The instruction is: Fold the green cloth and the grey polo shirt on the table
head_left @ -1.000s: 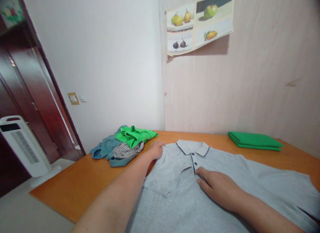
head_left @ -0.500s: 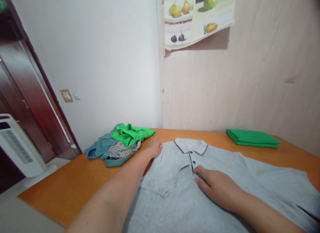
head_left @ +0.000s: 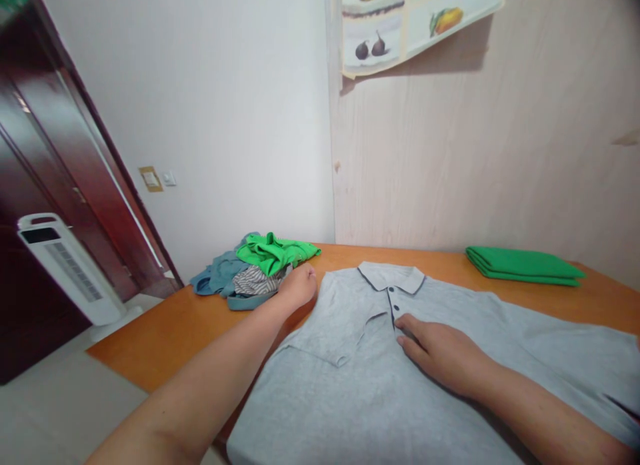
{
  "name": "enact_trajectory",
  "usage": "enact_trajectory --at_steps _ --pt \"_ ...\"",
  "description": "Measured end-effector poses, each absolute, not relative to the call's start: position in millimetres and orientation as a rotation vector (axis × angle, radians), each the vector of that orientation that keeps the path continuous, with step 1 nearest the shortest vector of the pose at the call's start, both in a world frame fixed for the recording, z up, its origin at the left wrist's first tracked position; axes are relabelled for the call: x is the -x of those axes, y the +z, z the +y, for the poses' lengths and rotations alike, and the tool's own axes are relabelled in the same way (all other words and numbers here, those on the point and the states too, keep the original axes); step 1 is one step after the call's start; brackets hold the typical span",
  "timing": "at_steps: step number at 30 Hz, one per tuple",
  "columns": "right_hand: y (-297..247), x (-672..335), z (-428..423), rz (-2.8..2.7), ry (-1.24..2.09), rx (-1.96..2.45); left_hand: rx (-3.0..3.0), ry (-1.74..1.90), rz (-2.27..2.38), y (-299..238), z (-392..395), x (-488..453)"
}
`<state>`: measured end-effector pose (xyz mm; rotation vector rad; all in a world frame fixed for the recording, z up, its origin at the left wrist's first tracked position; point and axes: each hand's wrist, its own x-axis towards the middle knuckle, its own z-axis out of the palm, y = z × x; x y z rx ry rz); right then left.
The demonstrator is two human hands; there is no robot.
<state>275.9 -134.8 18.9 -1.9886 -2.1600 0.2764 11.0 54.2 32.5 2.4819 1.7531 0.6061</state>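
Note:
A light grey polo shirt (head_left: 320,405) lies front up on the table, its collar (head_left: 393,277) toward the wall. The sleeve on the left is folded inward over the chest, while the other side spreads out to the right. My right hand (head_left: 445,355) rests on the chest beside the buttons, thumb and fingertips apart and pressing lightly on the cloth. Just off the shirt's left shoulder edge is my left hand (head_left: 300,286), its fingers curled into a loose fist. I see no cloth in it.
Behind my left hand sits a heap of crumpled clothes (head_left: 215,275), bright green, blue and striped. A folded green cloth (head_left: 523,265) lies at the back right of the wooden table (head_left: 145,338). Walls rise behind, and a white tower fan (head_left: 73,272) stands left.
My left hand has come off the shirt's shoulder edge and moved a little left, its fingers curling. My right hand stays on the chest. The camera view has shifted slightly.

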Motion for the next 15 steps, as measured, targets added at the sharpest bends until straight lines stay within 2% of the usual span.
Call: enact_trajectory --at_steps 8,15 --pt "15 -278 -133 -2.187 0.252 1.968 -2.648 0.351 1.876 21 -15 2" --pt "17 -277 -134 -2.186 0.238 1.955 -2.716 0.202 1.880 16 -24 3"
